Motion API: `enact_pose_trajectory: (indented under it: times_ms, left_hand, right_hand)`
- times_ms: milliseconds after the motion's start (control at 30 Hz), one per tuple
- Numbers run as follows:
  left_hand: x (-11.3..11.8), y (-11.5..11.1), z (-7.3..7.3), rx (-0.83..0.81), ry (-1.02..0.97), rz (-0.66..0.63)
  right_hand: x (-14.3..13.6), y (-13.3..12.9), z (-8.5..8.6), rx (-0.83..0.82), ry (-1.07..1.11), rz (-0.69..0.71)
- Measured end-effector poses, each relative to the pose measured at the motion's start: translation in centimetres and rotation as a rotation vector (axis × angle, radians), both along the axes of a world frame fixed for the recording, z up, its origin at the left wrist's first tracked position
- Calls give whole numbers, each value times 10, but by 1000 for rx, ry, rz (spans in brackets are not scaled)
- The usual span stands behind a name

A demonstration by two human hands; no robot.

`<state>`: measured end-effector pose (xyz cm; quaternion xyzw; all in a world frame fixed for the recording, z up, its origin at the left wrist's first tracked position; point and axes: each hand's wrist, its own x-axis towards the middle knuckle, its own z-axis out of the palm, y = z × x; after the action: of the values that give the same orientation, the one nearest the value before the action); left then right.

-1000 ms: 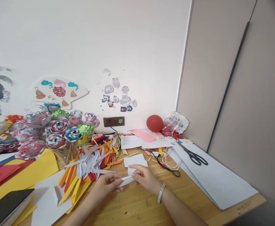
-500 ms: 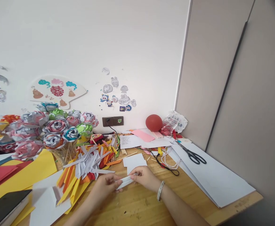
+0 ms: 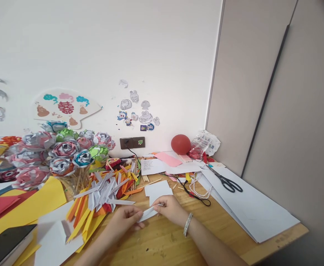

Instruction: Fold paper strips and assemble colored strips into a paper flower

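Note:
Between my two hands is a small strip of white folded paper (image 3: 148,213), held just above the wooden table. My left hand (image 3: 129,217) pinches its left end with thumb and fingers. The right end is pinched by my right hand (image 3: 169,210), which has a silver bracelet (image 3: 188,224) at the wrist. Just beyond my fingers lie cut pieces of white paper (image 3: 158,190), partly hidden by the right hand. To the left of my left hand is a pile of folded white strips (image 3: 104,192), with orange and yellow folded strips (image 3: 84,221) under and beside it.
Paper flowers (image 3: 64,149) stand at the back left, above yellow sheets (image 3: 40,207). A dark phone-like object (image 3: 8,240) lies front left. Black scissors (image 3: 227,181) rest on white sheets (image 3: 262,207) at the right. A red balloon (image 3: 181,144) sits by the wall.
The white paper strip looks flatter and narrower between my fingers. My left hand has shifted very slightly, and both hands keep their pinch.

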<state>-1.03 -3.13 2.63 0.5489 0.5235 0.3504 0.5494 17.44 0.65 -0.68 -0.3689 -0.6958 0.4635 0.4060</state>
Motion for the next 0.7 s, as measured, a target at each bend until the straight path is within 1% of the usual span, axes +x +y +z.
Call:
enact_pose_trajectory:
  times_ms: [267, 367, 433, 567, 633, 700]
  left_hand:
    - [0, 1, 0, 77, 81, 8]
    - [0, 1, -1, 98, 116, -16]
    - [0, 1, -2, 160, 203, -18]
    - [3, 0, -4, 420, 512, 9]
    - [6, -2, -5, 499, 600, -9]
    - [8, -3, -5, 514, 634, -43]
  right_hand:
    - [0, 0, -1, -22, 15, 6]
    - [0, 0, -2, -19, 4, 16]
    - [-1, -1, -3, -3, -36, 1]
    - [-5, -5, -1, 118, -220, -57]
    - [-7, -8, 1, 183, -294, -26]
    - [-8, -10, 3, 228, -329, 15]
